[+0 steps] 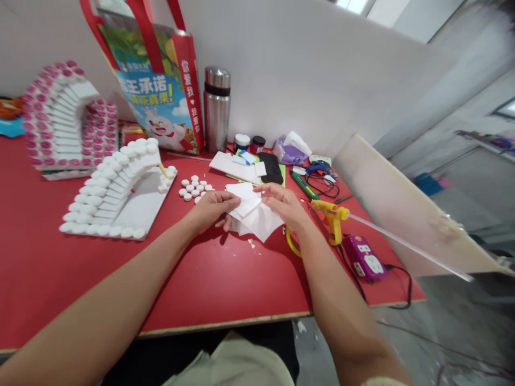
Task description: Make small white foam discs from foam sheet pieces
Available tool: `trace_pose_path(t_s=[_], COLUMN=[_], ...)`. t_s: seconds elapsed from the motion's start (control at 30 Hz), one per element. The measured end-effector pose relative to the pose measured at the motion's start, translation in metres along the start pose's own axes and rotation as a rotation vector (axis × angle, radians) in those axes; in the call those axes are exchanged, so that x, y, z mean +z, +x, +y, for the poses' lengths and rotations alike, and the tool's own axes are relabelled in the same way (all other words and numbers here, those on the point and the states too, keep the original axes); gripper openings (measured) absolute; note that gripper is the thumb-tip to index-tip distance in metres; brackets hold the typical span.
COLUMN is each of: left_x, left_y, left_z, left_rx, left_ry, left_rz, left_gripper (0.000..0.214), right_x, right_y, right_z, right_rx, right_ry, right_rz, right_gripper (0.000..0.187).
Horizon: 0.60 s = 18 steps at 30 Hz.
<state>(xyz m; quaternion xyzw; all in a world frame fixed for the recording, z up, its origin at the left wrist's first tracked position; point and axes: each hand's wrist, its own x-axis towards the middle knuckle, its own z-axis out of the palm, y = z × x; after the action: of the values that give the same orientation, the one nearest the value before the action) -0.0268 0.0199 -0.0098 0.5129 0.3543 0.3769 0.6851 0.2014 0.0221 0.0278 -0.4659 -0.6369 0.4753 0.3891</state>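
Over the middle of the red table my left hand (214, 208) pinches the left edge of a small white sheet (247, 203) between thumb and fingers. At the opposite edge of that sheet my right hand (284, 205) grips with thumb and forefinger. Thin white paper (261, 226) spreads beneath it, partly covered. A group of round white discs (195, 187) lies just left of my left hand. Behind my right wrist shows part of a yellow ring (293, 241), perhaps a tape roll. Small white scraps (251, 244) are scattered on the table in front of the hands.
At left stand a white curved stair model (139, 206) and a pink-dotted one (68, 120). A printed bag (161, 96) and steel flask (217, 112) are behind. On the right lie a yellow glue gun (333, 219) with a long stick, a purple box (364, 258) and a green tool (304, 186).
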Motion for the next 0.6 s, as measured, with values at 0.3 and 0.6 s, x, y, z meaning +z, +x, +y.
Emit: trace_pose_path(t_s=[0.3,0.6], left_x=[0.002,0.000], left_y=[0.001,0.002], left_z=[-0.002,0.003], left_rx=[0.061,0.147], left_ry=[0.053,-0.129], left_rz=[0.087,0.132], left_gripper=[0.035,0.020], right_x=[0.007,-0.003], right_y=[0.001,0.004], right_z=[0.008,0.013], right_rx=[0.120,0.111], right_ry=[0.034,0.258], right_rz=[-0.040,-0.005], right_gripper=[0.028,0.027])
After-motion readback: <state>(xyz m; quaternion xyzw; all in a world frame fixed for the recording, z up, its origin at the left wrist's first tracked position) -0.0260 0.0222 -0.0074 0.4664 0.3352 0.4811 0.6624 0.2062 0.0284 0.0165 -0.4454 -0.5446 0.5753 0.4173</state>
